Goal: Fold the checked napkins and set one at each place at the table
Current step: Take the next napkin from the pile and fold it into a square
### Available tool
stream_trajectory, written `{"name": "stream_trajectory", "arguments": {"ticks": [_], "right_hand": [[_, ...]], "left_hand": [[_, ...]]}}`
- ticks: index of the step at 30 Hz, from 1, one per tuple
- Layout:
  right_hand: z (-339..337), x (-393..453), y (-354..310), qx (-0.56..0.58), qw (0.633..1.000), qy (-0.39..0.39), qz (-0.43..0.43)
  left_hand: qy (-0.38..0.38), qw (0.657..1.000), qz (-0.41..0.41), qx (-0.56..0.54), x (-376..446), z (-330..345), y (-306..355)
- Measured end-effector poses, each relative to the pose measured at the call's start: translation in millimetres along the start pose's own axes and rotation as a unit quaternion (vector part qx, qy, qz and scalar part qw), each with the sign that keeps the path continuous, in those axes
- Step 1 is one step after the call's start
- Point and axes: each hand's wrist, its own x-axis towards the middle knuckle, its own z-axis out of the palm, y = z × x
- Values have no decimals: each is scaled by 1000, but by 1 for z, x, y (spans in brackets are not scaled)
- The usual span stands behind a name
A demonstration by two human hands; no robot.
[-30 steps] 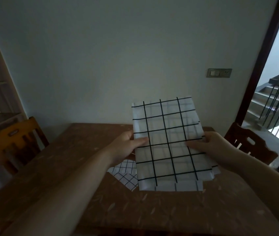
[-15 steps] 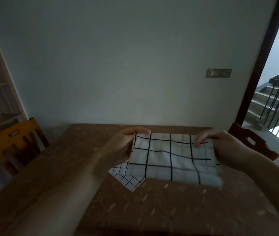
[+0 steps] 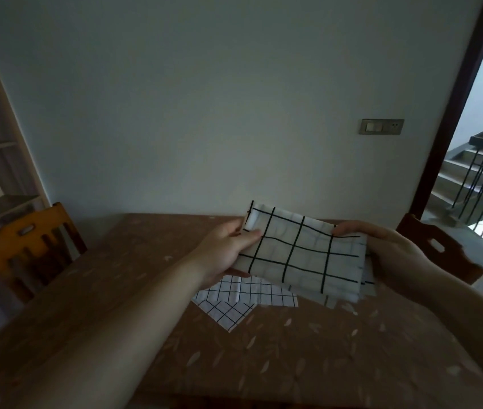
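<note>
**Folded checked napkin held over the worktop**

A person holds a white cloth napkin with wide black checks (image 3: pixel 302 255), folded into a flat rectangle, with both hands above the brown worktop with a pale leaf pattern (image 3: pixel 293 358). The left hand (image 3: pixel 222 255) has its grip clamped on the left short edge of this napkin, the thumb on top and the other fingers below. The right hand (image 3: pixel 387 255) has its grip clamped on the right edge, the fingers curled over the far corner. The napkin is tilted a little, its far edge higher than its near edge.

Below the held napkin, flat on the worktop, lie more white napkins with small black checks (image 3: pixel 243 299); they are partly hidden by it. A corner of them points toward the person.

Left of the held napkin an orange wooden chair (image 3: pixel 27 246) stands at the worktop. Right of the napkin stands a dark brown wooden chair (image 3: pixel 437 246). Behind the napkin is a plain pale wall with a metal switch plate (image 3: pixel 381 126).
</note>
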Motion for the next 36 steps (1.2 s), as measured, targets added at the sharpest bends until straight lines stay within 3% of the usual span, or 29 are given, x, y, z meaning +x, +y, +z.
{"name": "stream_trajectory", "arguments": {"ticks": [5, 9, 12, 15, 19, 24, 27, 32, 36], "right_hand": [[-8, -7, -7, 57, 991, -109, 41], [10, -3, -23, -184, 977, -61, -94], [37, 5, -31, -244, 955, -44, -162], [44, 7, -30, -212, 959, -34, -187], [37, 6, -30, -123, 984, -34, -122], [40, 3, -36, -59, 991, -38, -111], [43, 2, -38, -93, 986, -25, -133], [42, 1, -37, -105, 986, -19, -128], [44, -5, -38, -159, 964, 40, -208]], "left_hand": [[8, 993, 85, 84, -5, 3, 7], [-67, 975, 102, 183, -9, 8, 27], [-108, 956, 123, 242, -11, 18, 37], [-81, 950, 151, 261, -10, 16, 37], [-15, 972, 166, 165, -11, 4, 32], [1, 992, 128, -6, -10, 7, 27], [-20, 993, 64, -94, -12, 14, 27], [18, 993, 38, -107, -11, 22, 27], [31, 995, 57, -80, -11, 25, 29]]}}
